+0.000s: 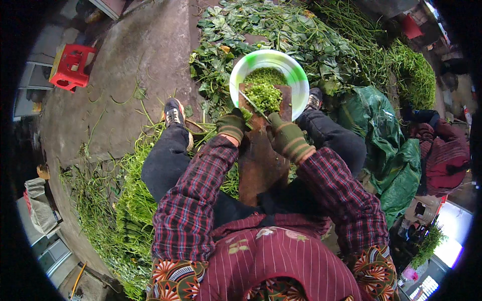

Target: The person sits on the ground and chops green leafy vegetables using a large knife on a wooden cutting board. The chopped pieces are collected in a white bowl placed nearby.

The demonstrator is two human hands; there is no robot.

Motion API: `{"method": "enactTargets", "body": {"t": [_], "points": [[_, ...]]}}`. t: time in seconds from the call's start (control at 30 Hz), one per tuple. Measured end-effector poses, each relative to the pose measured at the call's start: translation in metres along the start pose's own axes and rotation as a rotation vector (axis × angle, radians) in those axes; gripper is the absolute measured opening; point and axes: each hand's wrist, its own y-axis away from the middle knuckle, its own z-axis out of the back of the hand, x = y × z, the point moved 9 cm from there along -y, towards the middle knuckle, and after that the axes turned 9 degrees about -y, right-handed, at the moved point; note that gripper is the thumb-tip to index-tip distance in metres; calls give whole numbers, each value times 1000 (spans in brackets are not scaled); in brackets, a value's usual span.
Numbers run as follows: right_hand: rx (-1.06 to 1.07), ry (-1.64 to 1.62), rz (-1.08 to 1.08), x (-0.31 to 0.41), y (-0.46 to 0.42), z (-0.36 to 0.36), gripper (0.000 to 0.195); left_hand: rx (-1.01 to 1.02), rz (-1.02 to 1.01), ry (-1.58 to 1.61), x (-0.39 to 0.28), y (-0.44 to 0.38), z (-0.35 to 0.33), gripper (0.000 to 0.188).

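My gloved left hand (230,125) grips a bundle of green stems (246,114) at the left edge of a wooden board (260,165). In my gloved right hand (287,135) is a knife (253,103), its blade slanting up and left across the board beside the stems. A heap of chopped green stems (263,97) lies on the board's far end. That end reaches over a white and green basin (297,75), which holds more chopped pieces (265,76). The knife's handle is mostly hidden by my fingers.
Leafy vines (278,26) spread over the floor beyond the basin. Long green stems (135,199) are piled at my left. A green plastic sack (376,116) lies by my right knee, with another person (440,150) past it. A red plastic stool (73,67) stands far left.
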Motion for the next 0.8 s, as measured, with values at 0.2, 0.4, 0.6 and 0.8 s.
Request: {"method": "enactTargets", "body": {"t": [0.2,0.4,0.6,0.8], "points": [[98,36,28,-2,25,-13,19,6,-26,68,-2,27,30,57],[114,25,55,-4,25,-24,20,-242,-231,44,-10,20,13,36],[120,64,-27,-20,-11,-42,26,-317,-253,-73,-25,4,1,31],[17,-111,-14,-29,-24,-17,15,53,-58,-258,2,-16,-25,26]]}}
